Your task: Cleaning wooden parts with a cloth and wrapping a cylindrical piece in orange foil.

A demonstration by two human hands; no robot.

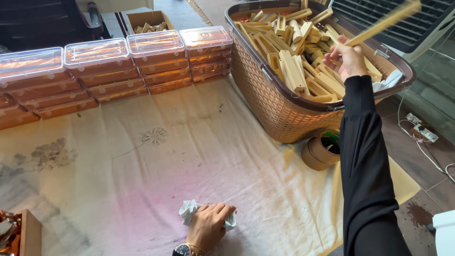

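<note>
My right hand (pixel 350 58) reaches over a brown woven plastic basket (pixel 270 102) and grips a long pale wooden stick (pixel 385 22), blurred and tilted up to the right. The basket is heaped with several light wooden blocks (pixel 294 71). My left hand (pixel 208 224), with a watch and bracelet at the wrist, rests at the near edge of the cloth-covered surface, its fingers closed on a crumpled white cloth (pixel 189 210). A black sleeve (pixel 367 175) covers my right arm.
Stacks of clear-lidded plastic boxes (pixel 118 66) with brownish contents line the far left. An open cardboard box (pixel 150 21) of wooden pieces stands behind them. Rolls of brown tape (pixel 321 150) lie beside the basket. A wooden box corner (pixel 29 232) shows at bottom left. Cables (pixel 426 137) trail on the floor.
</note>
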